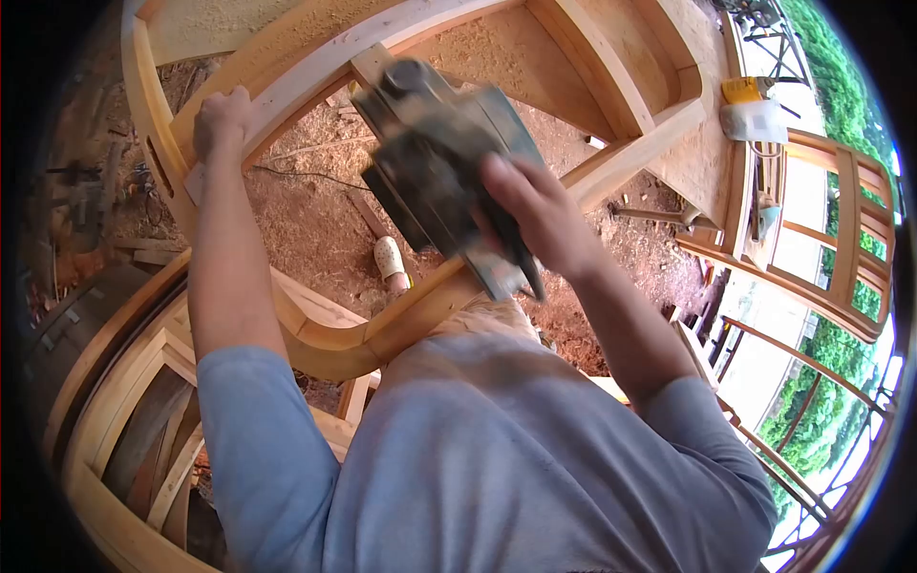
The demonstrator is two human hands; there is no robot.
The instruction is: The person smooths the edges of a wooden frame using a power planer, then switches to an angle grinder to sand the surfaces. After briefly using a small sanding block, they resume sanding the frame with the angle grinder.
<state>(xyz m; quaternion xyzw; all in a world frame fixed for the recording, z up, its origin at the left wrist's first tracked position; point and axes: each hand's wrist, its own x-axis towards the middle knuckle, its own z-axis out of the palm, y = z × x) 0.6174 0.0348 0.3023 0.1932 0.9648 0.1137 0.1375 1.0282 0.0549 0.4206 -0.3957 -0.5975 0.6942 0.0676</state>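
My right hand [535, 210] is wrapped round the handle of a dark green electric planer [435, 158], blurred by motion. The planer is held up in front of me and overlaps the curved wooden frame [315, 76] in this view. At the upper left, my left hand [223, 119] is closed over the rail of that frame, the arm stretched out straight. Wood shavings lie on the panels inside the frame. Close to my body, a smooth curved wooden piece [382, 334] passes just below the planer.
Shavings and a thin cord cover the reddish ground [306, 210], where my foot in a light shoe [388, 258] stands. More curved frames [124, 430] rest at the lower left. On the right are a yellow-labelled container [745, 91] and a slatted wooden frame [845, 229].
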